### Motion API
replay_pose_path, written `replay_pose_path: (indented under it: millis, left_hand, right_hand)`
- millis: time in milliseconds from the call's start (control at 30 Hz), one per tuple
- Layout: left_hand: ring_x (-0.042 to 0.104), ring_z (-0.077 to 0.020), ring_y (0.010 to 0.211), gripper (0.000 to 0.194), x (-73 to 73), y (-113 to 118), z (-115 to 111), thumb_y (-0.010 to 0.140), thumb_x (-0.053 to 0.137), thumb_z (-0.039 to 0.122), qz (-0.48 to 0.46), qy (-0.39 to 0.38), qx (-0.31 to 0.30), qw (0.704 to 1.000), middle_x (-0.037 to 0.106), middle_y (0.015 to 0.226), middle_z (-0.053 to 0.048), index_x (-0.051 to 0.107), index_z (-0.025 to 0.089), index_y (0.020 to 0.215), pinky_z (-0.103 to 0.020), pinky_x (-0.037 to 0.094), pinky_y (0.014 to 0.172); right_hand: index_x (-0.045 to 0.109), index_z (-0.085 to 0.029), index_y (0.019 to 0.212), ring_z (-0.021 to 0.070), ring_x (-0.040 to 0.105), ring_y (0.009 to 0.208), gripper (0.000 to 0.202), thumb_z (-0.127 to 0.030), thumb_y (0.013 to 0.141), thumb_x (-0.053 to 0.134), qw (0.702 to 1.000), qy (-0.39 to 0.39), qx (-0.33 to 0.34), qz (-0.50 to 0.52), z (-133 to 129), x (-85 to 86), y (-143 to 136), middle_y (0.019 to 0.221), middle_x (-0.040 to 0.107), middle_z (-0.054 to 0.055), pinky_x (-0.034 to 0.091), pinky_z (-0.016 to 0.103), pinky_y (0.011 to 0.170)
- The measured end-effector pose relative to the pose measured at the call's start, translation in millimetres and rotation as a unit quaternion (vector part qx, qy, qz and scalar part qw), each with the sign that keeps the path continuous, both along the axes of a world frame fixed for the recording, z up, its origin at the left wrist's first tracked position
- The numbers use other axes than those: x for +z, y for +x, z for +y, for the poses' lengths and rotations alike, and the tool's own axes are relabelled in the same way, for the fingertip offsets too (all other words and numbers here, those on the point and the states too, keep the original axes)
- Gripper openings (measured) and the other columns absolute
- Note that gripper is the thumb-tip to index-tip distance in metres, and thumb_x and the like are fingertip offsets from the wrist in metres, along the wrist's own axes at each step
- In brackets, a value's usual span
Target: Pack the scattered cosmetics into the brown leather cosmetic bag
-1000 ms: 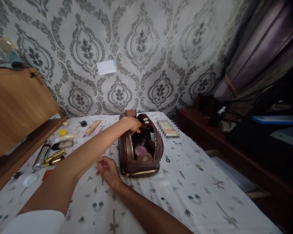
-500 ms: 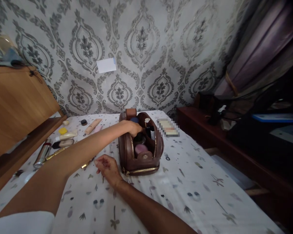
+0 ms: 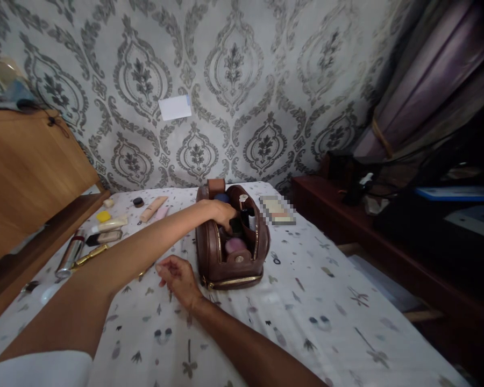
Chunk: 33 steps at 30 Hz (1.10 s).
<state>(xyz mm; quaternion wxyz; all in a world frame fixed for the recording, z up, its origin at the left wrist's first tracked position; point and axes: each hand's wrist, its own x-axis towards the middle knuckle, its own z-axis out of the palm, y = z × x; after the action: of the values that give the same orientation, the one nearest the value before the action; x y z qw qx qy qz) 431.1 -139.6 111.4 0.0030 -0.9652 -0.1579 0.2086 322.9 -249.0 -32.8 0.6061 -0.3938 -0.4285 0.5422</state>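
A brown leather toiletry bag point(image 3: 207, 260) stands on the bed with its zipped top spread apart. My left hand point(image 3: 223, 213) reaches down into it from the left side. Its fingertips are partly hidden beside a dark item point(image 3: 237, 228), and whether they grip it is unclear. Also inside the bag are a pink round item point(image 3: 236, 245), a blue item point(image 3: 221, 198) at the back and a white-and-black tube point(image 3: 251, 220) along the right wall. Just left of the bag, above the sheet, my right hand point(image 3: 179, 280) is held loosely curled, thumb apart, with nothing in it.
On the left of the patterned sheet point(image 3: 266, 344) lie several cosmetics: a silver cylinder point(image 3: 70, 258), a foundation bottle point(image 3: 105, 237), a gold tube point(image 3: 90, 256), a yellow item point(image 3: 103, 216) and a black jar point(image 3: 137, 202). A blurred flat item point(image 3: 278, 210) lies right of the bag.
In the bag, my left hand's fingers have shifted slightly, and the dark and pink items have moved a little to the right. My right hand has stayed in place.
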Motion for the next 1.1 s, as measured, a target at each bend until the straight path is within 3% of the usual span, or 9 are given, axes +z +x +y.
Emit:
replay_pose_path:
  millis: [167, 333, 467, 567, 733, 833, 1100]
  left_hand:
    - [0.069, -0.0254, 0.096, 0.051, 5.8, -1.5, 0.1, 0.065, 0.080, 0.027, 0.025, -0.019, 0.008, 0.999, 0.074, 0.111, -0.012, 0.069, 0.013, 0.113, -0.025, 0.052, 0.077]
    - [0.070, -0.0174, 0.075, 0.031, 30.0, -7.4, 10.0, 0.079, 0.062, 0.019, 0.010, -0.073, 0.034, 0.997, 0.077, 0.090, -0.007, 0.069, 0.012, 0.108, -0.022, 0.052, 0.064]
    - [0.070, -0.0149, 0.078, 0.026, 49.9, -16.3, 14.8, 0.082, 0.054, 0.014, -0.010, -0.110, 0.049, 0.993, 0.077, 0.088, -0.005, 0.071, 0.013, 0.102, -0.019, 0.051, 0.064]
    - [0.069, -0.0141, 0.080, 0.026, 55.5, -24.6, 5.3, 0.079, 0.056, 0.011, -0.008, -0.134, 0.030, 0.990, 0.077, 0.086, -0.001, 0.074, 0.017, 0.096, -0.018, 0.049, 0.068]
    - [0.068, -0.0178, 0.088, 0.043, 48.9, -30.9, -27.3, 0.077, 0.059, 0.012, 0.002, -0.105, -0.058, 0.993, 0.077, 0.104, 0.000, 0.072, 0.025, 0.116, -0.021, 0.046, 0.073]
    - [0.067, -0.0217, 0.093, 0.054, 39.5, -27.1, -39.5, 0.075, 0.061, 0.012, 0.024, -0.078, -0.065, 0.995, 0.074, 0.115, -0.003, 0.066, 0.027, 0.127, -0.024, 0.047, 0.077]
    - [0.069, -0.0239, 0.095, 0.048, 20.3, -19.9, -39.3, 0.065, 0.061, 0.009, 0.047, -0.073, -0.040, 0.995, 0.077, 0.105, -0.001, 0.077, 0.030, 0.105, -0.028, 0.050, 0.081]
  right_hand:
    - [0.057, -0.018, 0.076, 0.0084, 0.049, 0.050, 0.037, -0.053, 0.072, 0.067, 1.000, 0.005, 0.004, -0.013, -0.3, 0.2, 0.5, 0.060, 0.050, -0.005, 0.037, 0.019, 0.045]
    - [0.057, -0.018, 0.076, 0.0086, 0.051, 0.051, 0.041, -0.057, 0.072, 0.068, 1.000, -0.005, 0.008, -0.015, -1.7, 1.8, 1.3, 0.062, 0.051, -0.005, 0.036, 0.019, 0.045]
    - [0.057, -0.019, 0.075, 0.0088, 0.048, 0.050, 0.041, -0.058, 0.072, 0.068, 1.000, -0.001, 0.008, -0.016, -2.3, 4.1, 1.5, 0.058, 0.049, -0.005, 0.035, 0.019, 0.045]
    - [0.056, -0.019, 0.075, 0.0090, 0.048, 0.050, 0.042, -0.059, 0.071, 0.067, 1.000, -0.004, 0.012, -0.015, -2.1, 4.7, 1.2, 0.059, 0.050, -0.005, 0.035, 0.019, 0.044]
    - [0.057, -0.018, 0.076, 0.0087, 0.052, 0.053, 0.040, -0.056, 0.071, 0.068, 1.000, -0.014, 0.013, -0.015, -0.9, 2.0, 0.8, 0.066, 0.053, -0.004, 0.035, 0.019, 0.045]
    - [0.057, -0.018, 0.078, 0.0091, 0.052, 0.053, 0.038, -0.054, 0.072, 0.068, 1.000, -0.018, 0.014, -0.017, -0.4, 0.7, 1.1, 0.067, 0.053, -0.004, 0.035, 0.019, 0.044]
    - [0.057, -0.018, 0.075, 0.0090, 0.052, 0.052, 0.039, -0.055, 0.071, 0.069, 1.000, -0.009, 0.010, -0.015, 0.0, 2.3, 0.2, 0.065, 0.052, -0.004, 0.038, 0.020, 0.047]
